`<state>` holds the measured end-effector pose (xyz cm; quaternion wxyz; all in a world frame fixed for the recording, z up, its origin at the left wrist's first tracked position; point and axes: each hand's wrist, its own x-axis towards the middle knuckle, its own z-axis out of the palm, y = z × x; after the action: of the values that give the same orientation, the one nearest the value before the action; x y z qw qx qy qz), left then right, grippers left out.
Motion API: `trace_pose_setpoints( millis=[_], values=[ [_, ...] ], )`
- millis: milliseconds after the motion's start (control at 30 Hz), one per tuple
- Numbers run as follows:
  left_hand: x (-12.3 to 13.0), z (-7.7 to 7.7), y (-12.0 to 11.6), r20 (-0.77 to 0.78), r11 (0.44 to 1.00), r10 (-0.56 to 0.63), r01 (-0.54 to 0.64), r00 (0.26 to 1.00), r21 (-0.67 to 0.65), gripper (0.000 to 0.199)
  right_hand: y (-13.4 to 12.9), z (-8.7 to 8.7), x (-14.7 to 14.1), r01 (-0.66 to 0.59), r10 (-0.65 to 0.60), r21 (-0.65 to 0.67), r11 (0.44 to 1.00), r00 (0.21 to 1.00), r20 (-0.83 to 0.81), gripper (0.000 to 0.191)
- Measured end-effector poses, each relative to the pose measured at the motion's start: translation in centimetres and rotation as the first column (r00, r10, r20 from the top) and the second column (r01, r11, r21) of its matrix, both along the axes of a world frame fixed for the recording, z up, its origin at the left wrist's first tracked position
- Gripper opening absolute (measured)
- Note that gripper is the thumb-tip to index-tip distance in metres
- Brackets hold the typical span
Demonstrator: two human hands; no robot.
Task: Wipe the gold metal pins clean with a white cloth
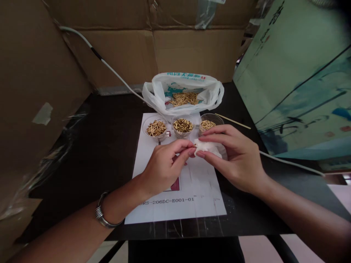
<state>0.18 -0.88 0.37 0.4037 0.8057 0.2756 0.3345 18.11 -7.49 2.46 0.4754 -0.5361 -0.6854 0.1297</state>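
Observation:
My left hand [166, 166] is closed in a pinch over the printed sheet, with a tiny brass-coloured pin [195, 145] at its fingertips, mostly hidden. Opposite it, my right hand [238, 159] grips a crumpled white tissue [210, 147] between thumb and fingers, and the tissue meets the pin's end. Just beyond the hands stand three clear plastic cups of small brass pins: a left cup [144, 128], a middle cup [173, 128] and a right cup [221, 120], the last partly covered by my right hand. Beneath lies the white paper sheet [200, 190].
Behind the cups an open white plastic bag [149, 95] holds many longer brass pins [185, 99]. A thin stick [233, 121] lies to the right. A white cable [117, 75] runs behind the bag. Cardboard walls [115, 47] and a green painted panel [296, 80] enclose the dark table [106, 157].

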Motion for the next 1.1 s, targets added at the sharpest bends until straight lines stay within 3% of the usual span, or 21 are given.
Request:
trace_pose_setpoints(
  millis=[233, 500, 667, 767, 900, 1100],
  values=[
    [-0.1, 0.0, 0.1, 0.0, 0.999, 0.012, -0.012, 1.0, -0.033, 0.01, 0.2, -0.3, 0.5, -0.099, 0.086, -0.101, 0.99, 0.989, -0.124, 0.033],
    [0.0, 0.0, -0.1, 0.035, 0.988, -0.02, 0.025, 0.999, -0.153, 0.012, 0.5, 0.0, 0.5, -0.11, 0.116, -0.083, 0.99, 0.99, 0.074, 0.015],
    [0.2, -0.1, 0.1, 0.086, 0.898, -0.084, 0.113, 0.993, -0.426, 0.018, 0.4, 0.1, 1.0, -0.153, 0.168, -0.093, 0.984, 0.97, 0.178, 0.012],
    [0.2, -0.1, 0.4, 0.082, 0.847, -0.135, 0.158, 0.987, -0.507, 0.019, 0.4, 0.1, 1.2, -0.185, 0.202, -0.098, 0.978, 0.956, 0.213, 0.013],
    [0.1, -0.2, 0.6, 0.051, 0.852, -0.154, 0.159, 0.987, -0.498, 0.018, 0.5, 0.0, 1.1, -0.133, 0.154, -0.115, 0.984, 0.968, 0.198, 0.015],
    [0.2, -0.1, 0.6, -0.005, 0.888, -0.151, 0.133, 0.989, -0.441, 0.021, 0.5, -0.2, 0.8, -0.164, 0.181, -0.093, 0.982, 0.958, 0.22, 0.014]
  ],
)
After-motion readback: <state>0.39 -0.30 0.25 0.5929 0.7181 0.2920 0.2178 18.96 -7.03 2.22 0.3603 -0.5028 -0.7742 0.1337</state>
